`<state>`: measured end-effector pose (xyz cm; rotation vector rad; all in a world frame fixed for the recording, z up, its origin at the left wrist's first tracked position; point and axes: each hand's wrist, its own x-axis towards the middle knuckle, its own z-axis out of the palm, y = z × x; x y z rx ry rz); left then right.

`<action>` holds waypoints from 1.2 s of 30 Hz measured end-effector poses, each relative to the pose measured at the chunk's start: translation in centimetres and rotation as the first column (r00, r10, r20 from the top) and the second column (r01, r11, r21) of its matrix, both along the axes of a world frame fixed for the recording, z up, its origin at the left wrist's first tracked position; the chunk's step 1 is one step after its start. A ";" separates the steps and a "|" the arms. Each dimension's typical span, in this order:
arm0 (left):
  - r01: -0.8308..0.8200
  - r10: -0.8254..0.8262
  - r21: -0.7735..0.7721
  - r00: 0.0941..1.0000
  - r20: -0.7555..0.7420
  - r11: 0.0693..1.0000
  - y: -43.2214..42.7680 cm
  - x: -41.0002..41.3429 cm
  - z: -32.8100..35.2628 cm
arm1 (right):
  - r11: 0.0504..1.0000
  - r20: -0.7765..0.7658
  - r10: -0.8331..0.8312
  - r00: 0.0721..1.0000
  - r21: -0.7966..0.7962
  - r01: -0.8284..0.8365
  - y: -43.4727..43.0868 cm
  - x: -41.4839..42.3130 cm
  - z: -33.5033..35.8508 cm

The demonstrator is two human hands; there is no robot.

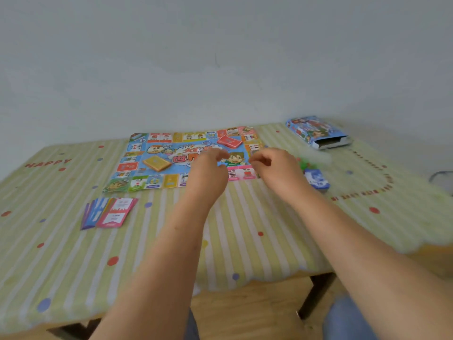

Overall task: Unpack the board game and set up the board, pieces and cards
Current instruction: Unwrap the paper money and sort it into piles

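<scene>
- The board (182, 157) already lay flat at the far middle of the tabletop (245, 231). On it sat a red deck (229, 141) toward 1 o'clock and an orange deck (157, 163) toward 9 o'clock.
- A fan of cards (110, 212) lay off the board at its 7 o'clock, so I judged the board and card steps mostly done and the small pieces the step in hand.
- The left hand (208, 170) and the right hand (277, 168) hovered close together above the near right part of the board. Both had their fingers curled inward. The picture was blurred there, so I could not tell if they pinched something small or held nothing.
- The next move probably called for bringing the pieces onto the board, and that needs a fine fingertip grip.
- Some green pieces (302, 164), very blurred, lay just off the board at its 3 o'clock, partly behind the right hand.
- A blue pack (316, 181) sat near them at 4 o'clock of the board, perhaps not yet sorted.
- The game box (316, 131) rested open at 2 o'clock, well apart from the hands.
- Nothing stood between the hands and the board; only the two decks took space on it and should not be knocked.
</scene>
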<state>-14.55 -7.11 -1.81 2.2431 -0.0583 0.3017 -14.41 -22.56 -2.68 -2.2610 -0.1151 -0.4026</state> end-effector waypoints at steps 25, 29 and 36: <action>0.226 -0.227 -0.044 0.974 -0.018 0.973 -14.0 -0.2 -4.0 | 0.970 -0.196 -0.169 0.966 -0.205 0.128 -13.7 -2.2 0.2; 0.238 -0.238 -0.028 0.971 0.018 0.971 -13.8 -0.2 -4.6 | 0.959 -0.310 -0.123 0.943 -0.283 0.032 -14.0 -1.6 1.3; 0.254 -0.253 -0.035 0.967 0.033 0.967 -13.6 -0.2 -4.8 | 0.906 -0.421 -0.115 0.900 -0.416 -0.079 -13.2 -1.2 2.6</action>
